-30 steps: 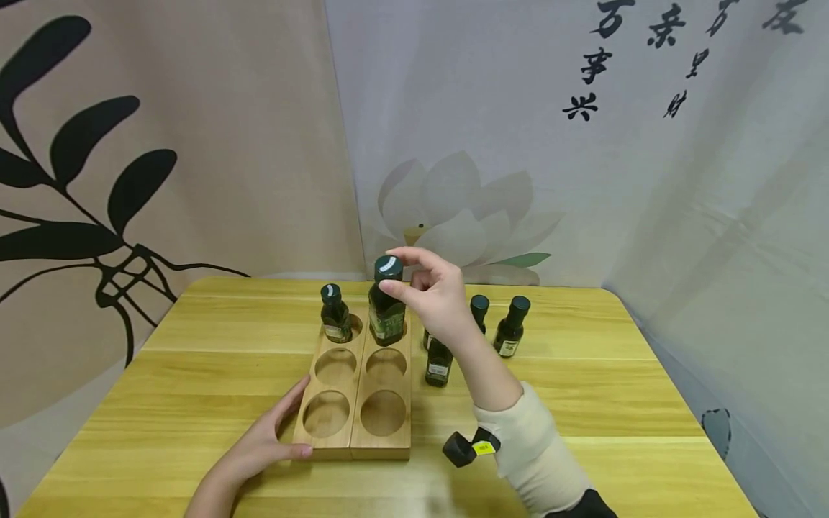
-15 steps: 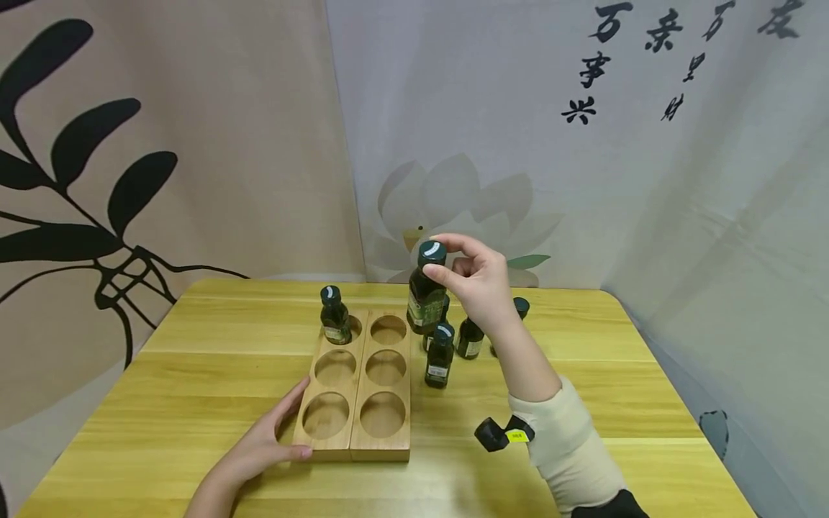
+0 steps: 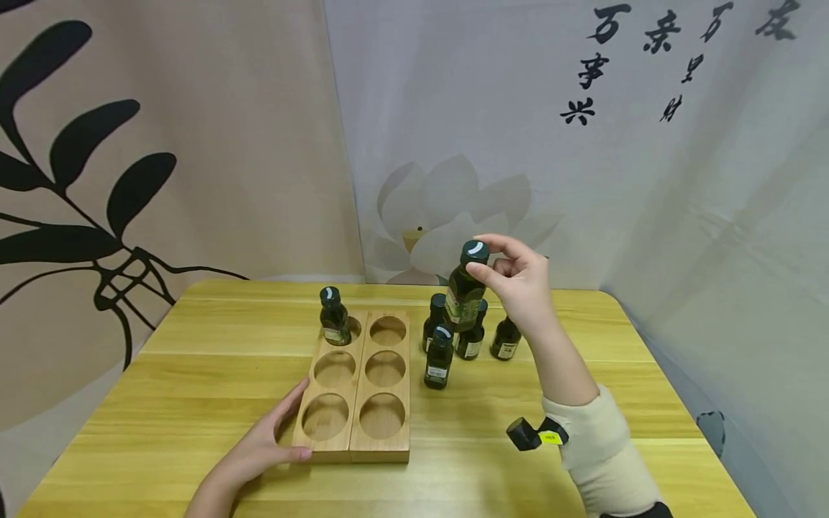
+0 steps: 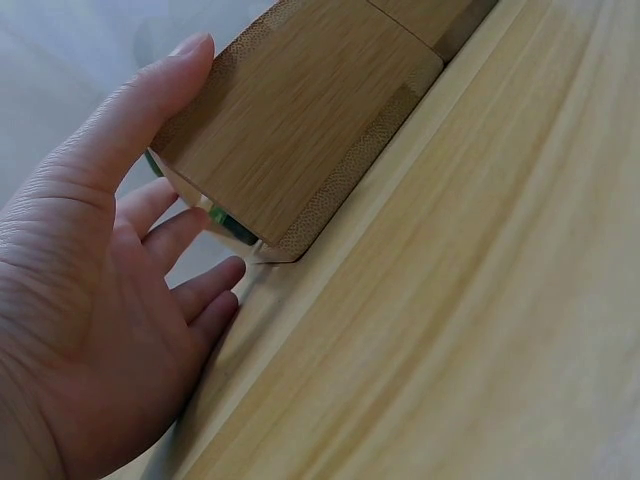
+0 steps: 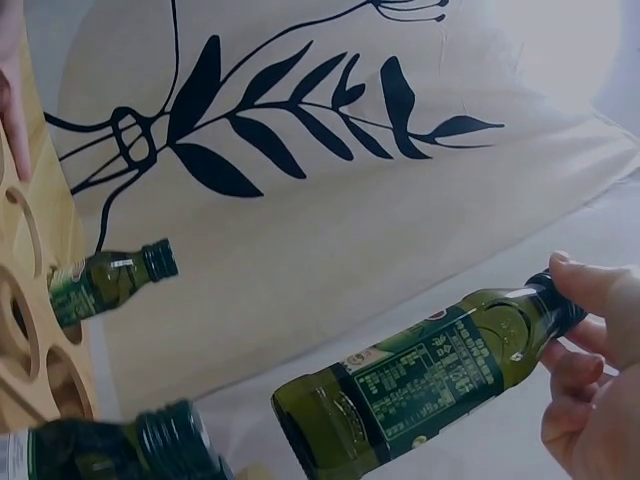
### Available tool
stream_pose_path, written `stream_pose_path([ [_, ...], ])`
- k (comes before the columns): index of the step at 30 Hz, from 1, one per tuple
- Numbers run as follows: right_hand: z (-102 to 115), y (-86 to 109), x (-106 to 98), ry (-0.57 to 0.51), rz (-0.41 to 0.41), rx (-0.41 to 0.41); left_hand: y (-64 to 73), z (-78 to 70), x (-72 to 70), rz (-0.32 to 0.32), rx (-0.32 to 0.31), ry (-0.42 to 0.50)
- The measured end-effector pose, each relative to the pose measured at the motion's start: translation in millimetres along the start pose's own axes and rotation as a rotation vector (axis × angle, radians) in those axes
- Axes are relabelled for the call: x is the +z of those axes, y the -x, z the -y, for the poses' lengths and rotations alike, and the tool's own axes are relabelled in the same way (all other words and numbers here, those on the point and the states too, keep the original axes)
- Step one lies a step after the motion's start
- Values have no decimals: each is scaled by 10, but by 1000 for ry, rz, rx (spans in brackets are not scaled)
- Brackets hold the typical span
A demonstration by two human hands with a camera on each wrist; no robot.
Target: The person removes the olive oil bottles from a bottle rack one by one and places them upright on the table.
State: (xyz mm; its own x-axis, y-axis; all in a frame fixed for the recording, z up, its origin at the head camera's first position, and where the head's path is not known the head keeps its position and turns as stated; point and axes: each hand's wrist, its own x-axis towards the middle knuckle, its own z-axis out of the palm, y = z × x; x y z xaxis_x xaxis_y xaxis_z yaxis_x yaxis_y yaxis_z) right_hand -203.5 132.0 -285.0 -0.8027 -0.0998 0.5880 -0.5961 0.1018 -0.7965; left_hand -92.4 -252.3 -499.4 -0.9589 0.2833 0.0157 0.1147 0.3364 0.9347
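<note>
My right hand pinches the dark cap of a green glass bottle between thumb and fingers. The bottle hangs above the other bottles, leaning slightly; its green printed label faces the right wrist view. My left hand rests at the near left corner of a wooden rack, thumb at the front edge and relaxed fingers along the side. Two joined blocks with round hollows make up the rack. Another green bottle stands tilted in its far left hollow.
Right of the rack, several dark bottles stand on the wooden table: a front bottle, a back bottle, a middle bottle and a right bottle. A printed curtain hangs behind the table.
My right hand has carried its bottle from over the rack's far right hollow rightwards, past the rack, to above the standing bottles. My left hand has stayed at the rack's corner.
</note>
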Motion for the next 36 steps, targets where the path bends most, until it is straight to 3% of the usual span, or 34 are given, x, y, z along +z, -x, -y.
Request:
stream_pose_path([
  [14,-167,176,-249,70,-35,67,9,-2,-2,0,-3,-6],
  [17,-239,236,-267,90,-30,89,7,2,-5,-1,-1,-5],
  [24,-145,396,-195,122,-30,130,2,14,2,1,-8,5],
  [31,-344,536,-171,136,-38,124,5,6,6,-2,0,8],
  [36,-616,633,-184,122,-45,179,2,9,0,-2,2,-2],
])
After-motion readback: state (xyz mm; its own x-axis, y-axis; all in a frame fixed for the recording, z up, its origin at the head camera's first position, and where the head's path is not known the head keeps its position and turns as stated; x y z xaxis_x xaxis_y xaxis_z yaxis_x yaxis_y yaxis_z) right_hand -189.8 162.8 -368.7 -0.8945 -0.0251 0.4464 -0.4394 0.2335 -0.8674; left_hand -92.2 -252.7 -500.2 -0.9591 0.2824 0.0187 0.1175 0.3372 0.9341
